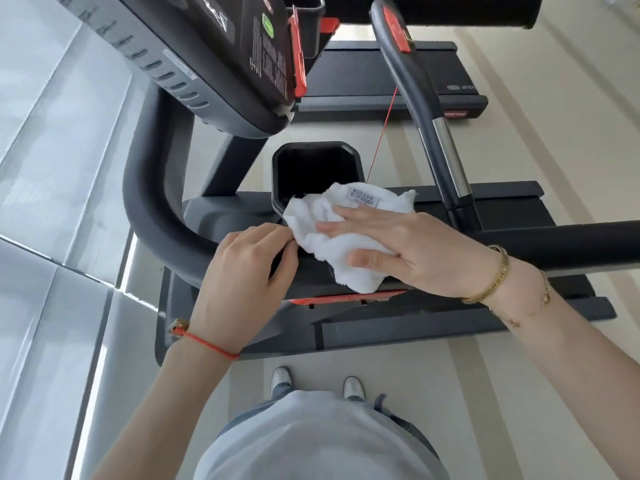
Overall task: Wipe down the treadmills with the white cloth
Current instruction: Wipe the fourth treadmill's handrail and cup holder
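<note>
Right hand (408, 251) is pressing the white cloth (343, 233) flat-fingered onto the treadmill console (311, 275), beside the cup holder (315, 168).
Left hand (242, 271) is pinching the cloth's edge; soft, light, bunching easily, it is likely handling best under a spread palm.

cloth (332, 233) on treadmill (381, 327) console, cup holder (315, 168) behind it

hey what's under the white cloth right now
The white cloth lies on the treadmill's dark console ledge, pressed flat by the right hand. The surface directly beneath it is covered.
</note>
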Available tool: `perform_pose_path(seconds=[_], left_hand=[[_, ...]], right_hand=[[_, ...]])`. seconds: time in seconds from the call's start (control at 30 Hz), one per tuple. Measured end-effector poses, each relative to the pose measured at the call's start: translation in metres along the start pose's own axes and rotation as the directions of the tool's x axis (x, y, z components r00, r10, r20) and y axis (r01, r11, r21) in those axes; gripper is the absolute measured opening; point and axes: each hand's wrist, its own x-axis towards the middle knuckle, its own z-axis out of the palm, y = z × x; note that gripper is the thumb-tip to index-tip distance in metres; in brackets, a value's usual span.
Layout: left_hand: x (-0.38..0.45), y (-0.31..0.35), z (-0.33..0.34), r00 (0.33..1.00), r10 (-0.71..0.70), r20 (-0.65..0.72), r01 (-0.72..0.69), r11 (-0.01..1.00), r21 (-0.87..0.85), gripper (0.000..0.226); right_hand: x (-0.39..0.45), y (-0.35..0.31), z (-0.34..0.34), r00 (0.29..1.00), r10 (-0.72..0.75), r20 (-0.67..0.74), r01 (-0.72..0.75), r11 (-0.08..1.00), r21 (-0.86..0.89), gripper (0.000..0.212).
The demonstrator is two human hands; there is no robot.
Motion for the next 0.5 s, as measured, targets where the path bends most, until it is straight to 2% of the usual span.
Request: perform_pose_path(seconds=[0.13, 0.27, 0.37, 0.5], left_hand=[[-0.005, 0.016, 0.014, 1.0, -0.008, -0.023, 0.008, 1.0, -0.009, 0.018], [-0.006, 0.028, 0.024, 0.991, -0.101, -0.087, 0.099, 0.995, -0.034, 0.021], [-0.004, 0.041, 0.03, 0.992, -0.096, -0.078, 0.094, 0.995, -0.029, 0.022], [0.002, 0.059, 0.039, 0.996, -0.081, -0.027, 0.082, 0.997, 0.002, 0.022]], right_hand=[[-0.033, 0.01, 0.0, 0.99, -0.093, -0.106, 0.074, 0.983, -0.168, 0.051], [-0.059, 0.032, 0.005, 0.957, -0.035, -0.287, -0.073, 0.931, -0.358, 0.051], [-0.06, 0.038, 0.014, 0.896, -0.028, -0.443, -0.17, 0.9, -0.402, 0.045], [-0.046, 0.031, 0.03, 0.859, -0.117, -0.498, -0.141, 0.882, -0.45, 0.045]])
